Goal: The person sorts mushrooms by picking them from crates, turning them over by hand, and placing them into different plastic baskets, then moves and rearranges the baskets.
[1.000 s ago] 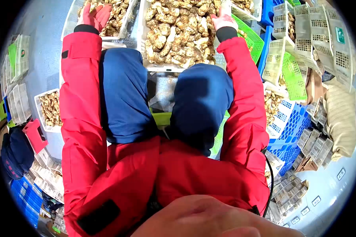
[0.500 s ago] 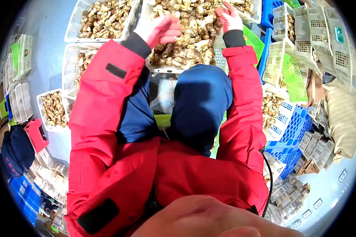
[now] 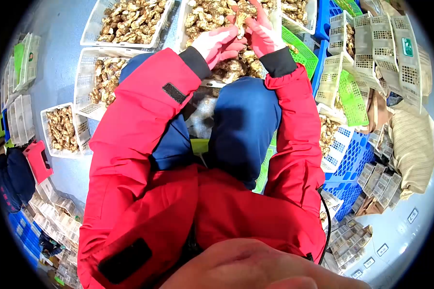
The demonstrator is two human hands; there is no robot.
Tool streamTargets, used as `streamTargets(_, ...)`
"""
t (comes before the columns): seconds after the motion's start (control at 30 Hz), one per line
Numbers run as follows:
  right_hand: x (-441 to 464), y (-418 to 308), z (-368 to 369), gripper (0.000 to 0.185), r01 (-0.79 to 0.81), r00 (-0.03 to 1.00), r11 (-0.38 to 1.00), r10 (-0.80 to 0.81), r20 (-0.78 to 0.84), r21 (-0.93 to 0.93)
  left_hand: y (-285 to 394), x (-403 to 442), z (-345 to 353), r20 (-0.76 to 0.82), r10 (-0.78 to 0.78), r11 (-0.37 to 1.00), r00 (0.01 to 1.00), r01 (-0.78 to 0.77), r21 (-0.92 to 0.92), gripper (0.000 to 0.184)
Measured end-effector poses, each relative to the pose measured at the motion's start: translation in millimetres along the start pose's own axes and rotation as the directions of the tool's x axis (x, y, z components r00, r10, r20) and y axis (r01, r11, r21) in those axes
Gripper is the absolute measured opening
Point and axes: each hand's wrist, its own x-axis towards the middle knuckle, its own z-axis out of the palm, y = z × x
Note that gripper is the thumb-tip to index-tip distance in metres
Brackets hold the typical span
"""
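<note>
My right hand point(image 3: 264, 34) is closed around a brown-and-white mushroom point(image 3: 243, 18) with a thick stem, held over the white crate point(image 3: 180, 26) in front of my knees. The stem points down toward me. My left hand point(image 3: 220, 45) is just left of it, fingers apart and partly curled, the upper fingertips close to or touching the stem; contact is hard to tell. Beneath both hands lies a heap of similar mushrooms point(image 3: 205, 20), partly hidden by my hands.
More white crates of mushrooms stand at upper left point(image 3: 89, 31), left point(image 3: 79, 79) and lower left point(image 3: 47, 137). On the right are a green basket point(image 3: 306, 58), stacked pale crates point(image 3: 330, 79) and blue pallets point(image 3: 359, 156). My knees point(image 3: 246, 115) sit close to the front crate.
My hands have come together over the crate, the left moving right and the right moving left. The right hand now holds a mushroom up. The view has shifted slightly.
</note>
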Motion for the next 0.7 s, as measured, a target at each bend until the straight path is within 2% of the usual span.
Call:
streamTargets(0.07, 1, 10, -12, 0.059, 0.063, 0.995, 0.998, -0.064, 0.073, 0.015, 2, 3, 1, -0.097, 0.080, 0.982, 0.992, -0.062, 0.180, 0.037)
streamTargets(0.1, 9, 22, -28, 0.061, 0.090, 0.975, 0.984, -0.119, 0.188, 0.156, 4, 2, 2, -0.127, 0.124, 0.968, 0.984, -0.092, 0.233, 0.039)
streamTargets(0.13, 3, 14, -14, 0.057, 0.031, 0.994, 0.990, -0.045, 0.102, 0.140, 3, 4, -2, -0.079, 0.108, 0.968, 0.991, -0.087, 0.235, 0.037)
streamTargets(0.2, 6, 20, -21, 0.055, -0.054, 0.994, 0.984, 0.037, 0.105, 0.170, 2, 8, -10, 0.010, 0.056, 0.968, 0.998, -0.057, 0.244, 0.032)
streamTargets(0.27, 0, 16, -27, 0.050, -0.096, 0.995, 0.961, 0.097, 0.009, 0.260, 5, 3, -2, -0.049, 0.108, 0.960, 0.993, -0.092, 0.265, 0.029)
streamTargets(0.3, 3, 20, -34, 0.039, -0.078, 0.996, 0.932, 0.092, -0.023, 0.355, 8, -2, -1, 0.015, 0.110, 0.969, 0.994, -0.111, 0.219, 0.029)
streamTargets(0.33, 4, 22, -40, 0.030, -0.055, 0.998, 0.895, 0.059, 0.005, 0.444, 14, -7, 3, 0.014, 0.113, 0.969, 0.994, -0.113, 0.221, 0.032)
streamTargets(0.4, 0, 24, -51, 0.025, -0.058, 0.998, 0.834, 0.064, 0.009, 0.549, 14, -4, -6, -0.065, 0.118, 0.967, 0.991, -0.100, 0.236, 0.037)
streamTargets(0.43, 0, 22, -54, 0.022, -0.125, 0.989, 0.775, 0.149, 0.012, 0.620, 15, -4, -4, -0.091, 0.111, 0.965, 0.990, -0.085, 0.247, 0.038)
streamTargets(0.5, -1, 22, -55, 0.022, -0.146, 0.983, 0.734, 0.185, 0.011, 0.663, 13, -2, -7, -0.104, 0.113, 0.962, 0.988, -0.082, 0.262, 0.037)
streamTargets(0.53, -2, 21, -53, 0.022, -0.158, 0.979, 0.713, 0.203, 0.014, 0.683, 12, 0, -11, -0.111, 0.116, 0.960, 0.987, -0.082, 0.269, 0.037)
streamTargets(0.57, -5, 22, -50, 0.037, -0.117, 0.984, 0.749, 0.174, -0.024, 0.652, 11, 3, -17, -0.030, 0.105, 0.969, 0.994, -0.095, 0.226, 0.036)
streamTargets(0.67, -4, 14, -40, 0.032, -0.117, 0.993, 0.830, 0.079, 0.092, 0.545, 8, 3, -19, -0.046, 0.103, 0.959, 0.994, -0.087, 0.270, 0.034)
streamTargets(0.7, -4, 16, -39, 0.039, -0.057, 0.996, 0.900, 0.018, 0.093, 0.431, 8, 3, -18, -0.057, 0.084, 0.963, 0.995, -0.066, 0.261, 0.033)
